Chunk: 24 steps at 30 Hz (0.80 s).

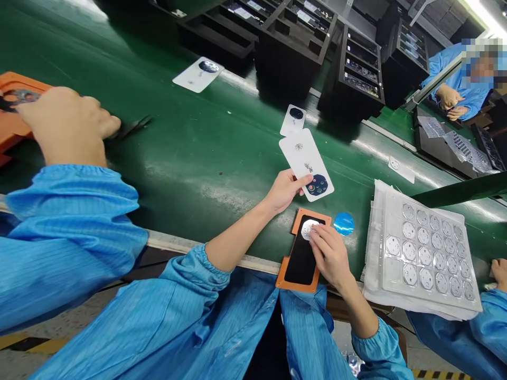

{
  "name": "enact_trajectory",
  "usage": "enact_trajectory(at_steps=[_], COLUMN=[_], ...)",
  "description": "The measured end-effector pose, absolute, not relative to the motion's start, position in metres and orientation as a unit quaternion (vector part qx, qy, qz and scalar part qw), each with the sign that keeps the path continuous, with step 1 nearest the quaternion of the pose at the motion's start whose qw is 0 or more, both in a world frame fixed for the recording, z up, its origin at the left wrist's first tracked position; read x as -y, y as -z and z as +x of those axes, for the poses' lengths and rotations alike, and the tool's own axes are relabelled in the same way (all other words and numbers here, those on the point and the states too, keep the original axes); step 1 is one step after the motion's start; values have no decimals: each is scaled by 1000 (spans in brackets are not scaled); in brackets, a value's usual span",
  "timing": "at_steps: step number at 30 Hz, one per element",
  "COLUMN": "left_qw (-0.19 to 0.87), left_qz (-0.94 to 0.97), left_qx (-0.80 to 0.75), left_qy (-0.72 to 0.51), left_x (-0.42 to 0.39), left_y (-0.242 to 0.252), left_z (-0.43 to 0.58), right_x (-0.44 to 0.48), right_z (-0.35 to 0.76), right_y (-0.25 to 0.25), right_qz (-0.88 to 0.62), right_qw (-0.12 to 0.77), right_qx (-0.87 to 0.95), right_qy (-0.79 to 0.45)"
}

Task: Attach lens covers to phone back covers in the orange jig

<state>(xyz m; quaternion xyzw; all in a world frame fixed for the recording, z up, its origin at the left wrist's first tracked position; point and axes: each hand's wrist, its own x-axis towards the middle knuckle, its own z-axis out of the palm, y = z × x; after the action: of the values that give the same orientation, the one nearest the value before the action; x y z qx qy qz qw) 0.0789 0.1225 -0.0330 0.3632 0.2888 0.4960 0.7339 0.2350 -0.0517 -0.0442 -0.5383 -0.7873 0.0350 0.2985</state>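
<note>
My left hand (283,192) pinches a white phone back cover (301,150) by its lower edge, thumb beside the dark round camera area printed with small circles. The cover is raised and tilted over the bench. My right hand (331,256) has its fingers closed at the edge of a round silvery-white disc (308,230). That disc lies at the upper end of the black pad (299,266) in an orange fixture (298,286) at the bench's front edge. The fingertips partly cover the disc. Just right of the fixture is a round blue film (344,224).
Clear trays (430,301) of round parts are stacked at right. More white covers (198,74) lie farther back, before black racks (293,53). A co-worker's hand (69,124) is beside orange fixtures (10,126) and dark tweezers (137,126) at left. Another person (449,100) sits opposite.
</note>
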Motion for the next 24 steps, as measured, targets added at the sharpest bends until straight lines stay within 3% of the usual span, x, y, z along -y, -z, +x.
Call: enact_trajectory(at_steps=[9,24], left_qw=[694,639], left_qz=[465,516], left_qx=[-277,-292], left_qy=[-475,-490], left_x=[-86,-76], left_y=[36,41], left_z=[102,104], right_x=[-15,-28], right_z=[217,211], right_y=[7,9], right_qz=[-673,-664], right_qw=[518,573], right_qx=[521,459], right_qy=[-87,-141])
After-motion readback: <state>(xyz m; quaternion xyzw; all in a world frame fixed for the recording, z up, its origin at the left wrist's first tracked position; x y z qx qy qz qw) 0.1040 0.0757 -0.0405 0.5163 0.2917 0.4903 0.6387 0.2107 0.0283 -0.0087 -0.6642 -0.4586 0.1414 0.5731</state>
